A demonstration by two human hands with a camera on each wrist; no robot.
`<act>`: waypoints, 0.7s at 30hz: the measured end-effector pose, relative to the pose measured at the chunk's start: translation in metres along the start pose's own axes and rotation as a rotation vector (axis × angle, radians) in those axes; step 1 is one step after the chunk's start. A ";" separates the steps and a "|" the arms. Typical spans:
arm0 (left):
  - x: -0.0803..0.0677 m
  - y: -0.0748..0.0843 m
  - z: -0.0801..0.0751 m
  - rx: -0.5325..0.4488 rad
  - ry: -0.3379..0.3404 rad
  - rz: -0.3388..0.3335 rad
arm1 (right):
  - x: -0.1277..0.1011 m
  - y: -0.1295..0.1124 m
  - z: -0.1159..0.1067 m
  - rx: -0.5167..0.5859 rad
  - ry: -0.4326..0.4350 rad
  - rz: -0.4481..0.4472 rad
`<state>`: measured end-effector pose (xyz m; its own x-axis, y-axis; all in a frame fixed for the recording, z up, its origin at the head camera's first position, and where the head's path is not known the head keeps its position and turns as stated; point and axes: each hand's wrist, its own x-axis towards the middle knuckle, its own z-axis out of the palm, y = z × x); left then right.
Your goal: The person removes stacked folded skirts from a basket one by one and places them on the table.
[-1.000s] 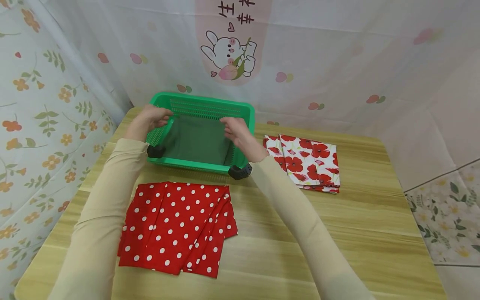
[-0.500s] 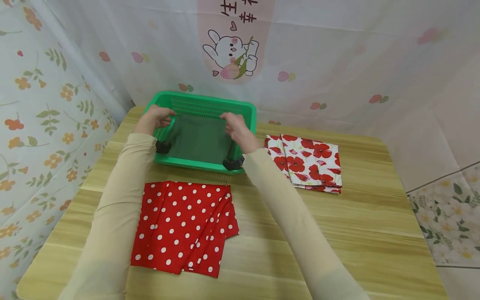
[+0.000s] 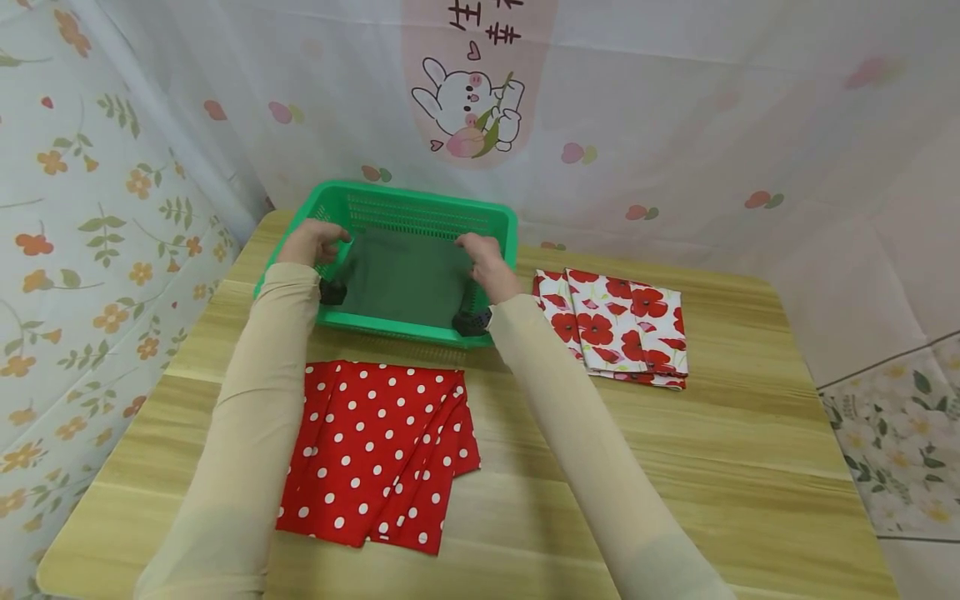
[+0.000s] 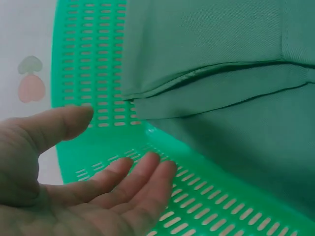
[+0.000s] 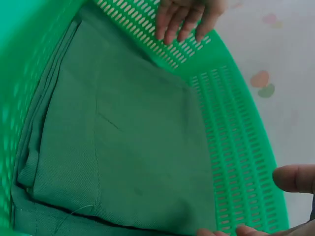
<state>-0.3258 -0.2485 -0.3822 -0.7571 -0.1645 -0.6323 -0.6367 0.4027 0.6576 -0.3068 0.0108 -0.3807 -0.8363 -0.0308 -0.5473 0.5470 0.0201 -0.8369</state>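
A dark green folded cloth (image 3: pixel 405 279) lies flat inside a green plastic basket (image 3: pixel 386 327) with slotted walls. My left hand (image 3: pixel 315 242) hovers at the basket's left side, holding nothing. In the left wrist view its thumb and loosely bent fingers (image 4: pixel 135 184) are apart, in front of the slotted wall, beside the edge of the cloth. My right hand (image 3: pixel 486 262) is over the basket's right side. From the right wrist camera, its thumb (image 5: pixel 295 178) is spread from the fingertips (image 5: pixel 248 230), near the basket wall, with no object between them.
A red polka-dot cloth (image 3: pixel 375 454) lies folded in front of the basket on the wooden table (image 3: pixel 720 467). To the right is a folded white cloth with red poppies (image 3: pixel 622 325). A printed curtain (image 3: pixel 637 125) hangs behind the table.
My left forearm has shifted to the right, and the left hand sits slightly farther in over the basket's side. The right hand has moved only slightly. The cloths stay in place.
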 end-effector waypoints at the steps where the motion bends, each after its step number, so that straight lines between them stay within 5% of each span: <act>1: 0.005 -0.002 -0.001 0.026 -0.034 -0.006 | 0.000 0.000 -0.002 0.006 -0.020 0.018; 6: 0.025 -0.012 -0.009 0.091 -0.188 -0.022 | 0.005 0.000 -0.006 0.002 -0.065 0.075; 15: -0.021 -0.005 0.008 0.121 -0.192 -0.029 | 0.016 0.003 -0.012 -0.228 -0.073 0.082; 18: -0.023 -0.005 0.010 0.125 -0.192 -0.028 | 0.019 0.003 -0.009 -0.247 -0.052 0.130; 21: -0.013 -0.006 0.010 0.136 -0.201 -0.019 | 0.051 0.016 -0.008 -0.201 -0.048 0.162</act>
<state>-0.3109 -0.2403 -0.3824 -0.6921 0.0039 -0.7218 -0.6145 0.5214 0.5920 -0.3411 0.0180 -0.4223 -0.7329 -0.0586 -0.6778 0.6515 0.2265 -0.7241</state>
